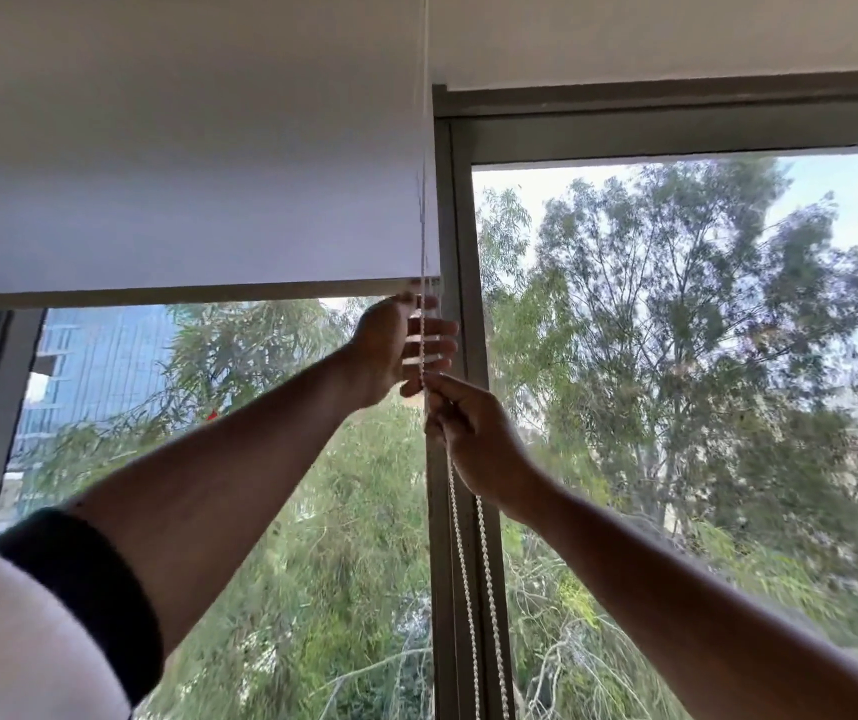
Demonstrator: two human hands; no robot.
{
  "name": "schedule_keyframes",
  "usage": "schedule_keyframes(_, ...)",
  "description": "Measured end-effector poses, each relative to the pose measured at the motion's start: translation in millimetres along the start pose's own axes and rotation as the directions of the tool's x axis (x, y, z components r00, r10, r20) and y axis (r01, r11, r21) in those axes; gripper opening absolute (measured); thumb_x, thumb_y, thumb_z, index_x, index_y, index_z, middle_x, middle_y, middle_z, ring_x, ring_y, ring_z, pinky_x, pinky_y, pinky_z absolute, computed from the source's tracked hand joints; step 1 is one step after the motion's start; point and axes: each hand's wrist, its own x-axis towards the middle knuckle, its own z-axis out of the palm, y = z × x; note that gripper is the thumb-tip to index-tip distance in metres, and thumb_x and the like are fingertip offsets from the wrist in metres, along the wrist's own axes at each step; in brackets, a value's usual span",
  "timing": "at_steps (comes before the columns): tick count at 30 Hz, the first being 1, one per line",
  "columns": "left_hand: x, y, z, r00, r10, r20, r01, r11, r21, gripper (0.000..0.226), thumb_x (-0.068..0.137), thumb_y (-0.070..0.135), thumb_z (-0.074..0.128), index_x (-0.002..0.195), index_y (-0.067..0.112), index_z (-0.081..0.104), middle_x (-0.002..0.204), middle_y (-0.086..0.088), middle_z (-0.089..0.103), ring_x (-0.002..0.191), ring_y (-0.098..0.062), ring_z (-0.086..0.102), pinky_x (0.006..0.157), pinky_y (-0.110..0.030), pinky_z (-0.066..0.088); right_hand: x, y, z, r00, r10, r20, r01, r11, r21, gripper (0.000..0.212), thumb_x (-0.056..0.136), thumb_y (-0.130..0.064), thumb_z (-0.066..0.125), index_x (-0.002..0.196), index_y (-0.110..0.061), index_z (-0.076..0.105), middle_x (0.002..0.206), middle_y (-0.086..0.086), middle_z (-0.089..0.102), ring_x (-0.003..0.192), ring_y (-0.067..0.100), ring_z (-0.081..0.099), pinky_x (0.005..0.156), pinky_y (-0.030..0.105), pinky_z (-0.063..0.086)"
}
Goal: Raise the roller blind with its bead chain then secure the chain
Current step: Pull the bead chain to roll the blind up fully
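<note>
The blind (193, 226) is partly up; this looks like the pulling step; the right hand (473, 439) pinches the chain (460, 537), the left hand (395, 350) reaches with fingers apart; next, grab higher and pull down.

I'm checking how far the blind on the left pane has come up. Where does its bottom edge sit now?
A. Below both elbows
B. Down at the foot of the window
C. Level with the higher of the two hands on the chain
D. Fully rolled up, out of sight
C: the roller blind ends just above the left hand, which reaches up at the bead chain above the right hand; open glass shows below it.
</note>
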Motion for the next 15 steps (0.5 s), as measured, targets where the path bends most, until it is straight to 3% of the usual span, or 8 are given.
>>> schedule_keyframes(3,5,21,16,0.999,0.025,-0.029,-0.025,0.999,-0.024,0.031,0.101,0.008,0.029,0.106,0.015,0.059,0.068,-0.004,0.061,0.058,-0.018,0.06,0.057,-0.029,0.054,-9,4,-5,0.996,-0.052,0.068,0.054,0.998,-0.034,0.039,0.104,-0.01,0.046,0.109,-0.038,0.072,0.063,-0.015,0.046,0.06,0.007,0.039,0.057,0.019,0.036)
schedule_keyframes(6,4,17,29,0.998,0.038,-0.051,-0.039,0.999,-0.014,0.037,0.093,0.0,0.022,0.086,0.021,0.052,0.049,0.005,0.035,0.037,-0.01,0.029,0.039,-0.016,0.025,-14,7,-15,0.994,-0.045,0.104,0.054,0.995,-0.082,0.037,0.104,-0.011,0.047,0.104,-0.039,0.071,0.066,-0.009,0.047,0.059,0.007,0.038,0.055,0.014,0.035)
schedule_keyframes(10,-5,-5,35,0.992,0.122,0.039,-0.122,0.992,0.012,0.043,0.092,-0.003,0.017,0.073,0.024,0.045,0.042,0.008,0.027,0.036,-0.009,0.018,0.042,-0.014,0.017,-18,16,-32,0.983,0.033,0.181,-0.003,0.987,-0.164,0.041,0.105,-0.01,0.046,0.095,-0.043,0.068,0.066,0.001,0.05,0.059,0.019,0.041,0.055,0.029,0.034)
schedule_keyframes(13,-10,-18,31,0.982,0.164,0.098,-0.166,0.986,0.017,0.043,0.097,-0.002,0.02,0.073,0.023,0.046,0.044,0.008,0.026,0.04,-0.007,0.015,0.044,-0.015,0.015,-17,21,-40,0.966,0.125,0.227,-0.081,0.977,-0.195,0.044,0.106,-0.008,0.044,0.111,-0.045,0.068,0.067,0.0,0.062,0.054,0.01,0.052,0.05,0.022,0.04)
schedule_keyframes(15,-13,-24,27,0.978,0.178,0.111,-0.181,0.983,0.022,0.042,0.1,0.0,0.022,0.074,0.023,0.047,0.044,0.008,0.026,0.04,-0.008,0.015,0.044,-0.015,0.015,-9,16,-44,0.946,0.208,0.248,-0.181,0.975,-0.128,0.048,0.107,-0.005,0.04,0.123,-0.045,0.059,0.081,0.0,0.072,0.062,0.002,0.064,0.054,0.019,0.047)
